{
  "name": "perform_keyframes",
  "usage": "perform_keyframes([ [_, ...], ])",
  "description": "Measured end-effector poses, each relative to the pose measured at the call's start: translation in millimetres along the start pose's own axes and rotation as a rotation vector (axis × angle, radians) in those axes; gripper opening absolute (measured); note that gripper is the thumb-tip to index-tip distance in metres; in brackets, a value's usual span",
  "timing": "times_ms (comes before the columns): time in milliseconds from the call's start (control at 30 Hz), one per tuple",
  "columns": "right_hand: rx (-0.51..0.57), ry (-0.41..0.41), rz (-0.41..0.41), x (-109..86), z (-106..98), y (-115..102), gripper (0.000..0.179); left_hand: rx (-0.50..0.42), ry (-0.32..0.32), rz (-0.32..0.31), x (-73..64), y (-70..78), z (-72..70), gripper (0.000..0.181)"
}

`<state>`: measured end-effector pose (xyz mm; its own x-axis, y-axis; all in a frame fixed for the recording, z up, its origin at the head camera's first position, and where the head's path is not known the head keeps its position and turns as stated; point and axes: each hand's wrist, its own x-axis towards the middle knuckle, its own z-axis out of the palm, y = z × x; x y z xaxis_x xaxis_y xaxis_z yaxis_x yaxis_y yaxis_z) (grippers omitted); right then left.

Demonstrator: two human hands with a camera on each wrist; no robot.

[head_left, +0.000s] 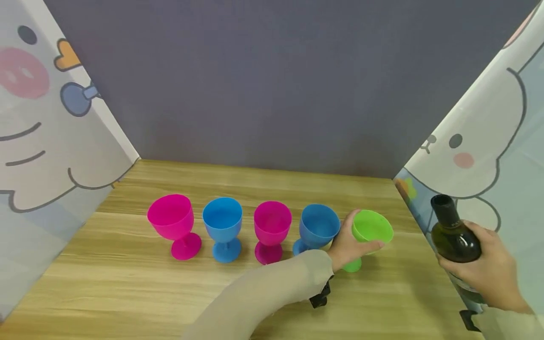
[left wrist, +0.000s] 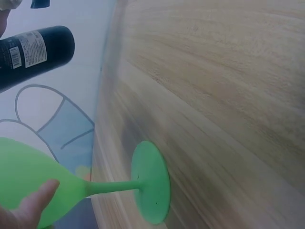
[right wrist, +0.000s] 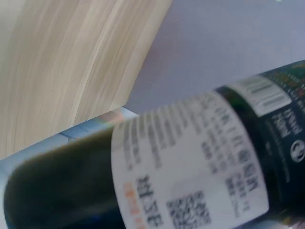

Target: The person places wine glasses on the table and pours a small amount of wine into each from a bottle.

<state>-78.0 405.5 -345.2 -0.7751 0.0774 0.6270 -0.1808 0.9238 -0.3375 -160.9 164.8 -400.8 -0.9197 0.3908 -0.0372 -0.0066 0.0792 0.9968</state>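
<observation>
My left hand (head_left: pixel 349 246) grips the bowl of a green plastic goblet (head_left: pixel 372 226), with the thumb across its near side. In the left wrist view, the goblet's stem and round foot (left wrist: pixel 151 183) show at the tabletop; I cannot tell whether the foot touches it. At the right, my right hand (head_left: pixel 488 269) holds a dark glass wine bottle (head_left: pixel 456 243) around its body, neck up and uncapped. The bottle's white back label (right wrist: pixel 190 162) fills much of the right wrist view. The bottle's lower part is largely hidden by the hand in the head view.
A row of goblets stands left of the green one: a blue goblet (head_left: pixel 318 226) close to my left hand, a pink (head_left: pixel 272 226), another blue (head_left: pixel 223 224) and another pink (head_left: pixel 172 219). A grey panel (head_left: pixel 263 85) closes off the back of the wooden table (head_left: pixel 127 293); cartoon-printed sheets flank it.
</observation>
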Motion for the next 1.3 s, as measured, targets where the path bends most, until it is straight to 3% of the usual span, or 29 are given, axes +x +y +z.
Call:
perform_keyframes([
  [200,-0.174,0.019,-0.196,-0.3,-1,3,0.106,0.004,-0.018,-0.009,-1.9,-0.5,2.1,0.079],
  [300,-0.227,0.054,-0.303,5.7,1,3,0.098,0.026,0.000,0.000,-1.0,1.6,-0.2,0.080],
  [467,-0.284,0.038,-0.429,9.7,-1,5,0.088,0.048,-0.021,0.004,0.1,4.0,-3.4,0.081],
  [833,-0.302,-0.040,-0.546,17.0,-3,14,0.082,0.064,-0.053,-0.004,-0.5,4.0,-4.4,0.081],
  [1300,-0.367,-0.119,-0.516,20.1,-4,19,0.081,0.047,-0.035,-0.004,2.2,-0.3,-0.6,0.081],
])
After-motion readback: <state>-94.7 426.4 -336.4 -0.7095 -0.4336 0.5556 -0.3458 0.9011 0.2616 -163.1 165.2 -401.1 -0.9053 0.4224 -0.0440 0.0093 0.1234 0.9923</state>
